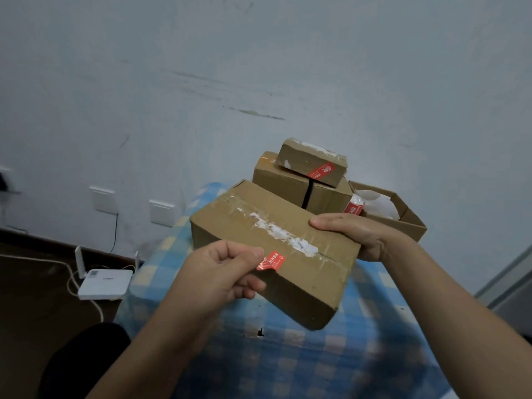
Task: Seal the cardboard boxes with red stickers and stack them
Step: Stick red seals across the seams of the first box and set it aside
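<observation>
Head view: left hand pinches red sticker at cardboard box edge, right hand grips far side (box apparently lifted over bed) — press sticker flat across seam, wrap edge.

Cardboard box: brown w/ torn white label scraps; red sticker w/ white lettering at its edge. Behind, lower box brown w/ black strip; top box brown, red-and-white sticker. Cloth checked blue, white & cream. Router white; wall pale blue-grey; floor dark brown.
</observation>
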